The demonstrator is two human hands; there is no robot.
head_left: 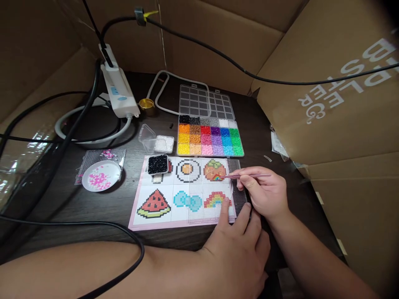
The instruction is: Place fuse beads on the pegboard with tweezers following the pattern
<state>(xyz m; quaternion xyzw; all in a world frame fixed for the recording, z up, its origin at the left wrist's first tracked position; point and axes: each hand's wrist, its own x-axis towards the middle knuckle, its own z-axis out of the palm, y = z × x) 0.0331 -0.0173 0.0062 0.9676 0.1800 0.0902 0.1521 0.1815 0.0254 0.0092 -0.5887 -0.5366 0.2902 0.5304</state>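
Note:
My right hand (264,191) pinches pink tweezers (249,175), their tips over the orange fruit picture at the upper right of the pattern sheet (181,216). A few small coloured beads (217,177) show by the tips. A clear pegboard (196,218) covers the right part of the sheet. My left hand (238,241) lies with its fingers spread, one fingertip on the board at the rainbow picture (215,200). Watermelon (154,204) and egg (188,170) pictures are also printed there. Whether the tweezers grip a bead is too small to tell.
Behind the sheet stands an open bead box (210,135) with many colours. A tub of black beads (157,164) sits on the sheet, a white-bead tub (164,143) behind it. At left are a dish of pink beads (101,176) and a power strip (120,89); cables (131,234) cross the view.

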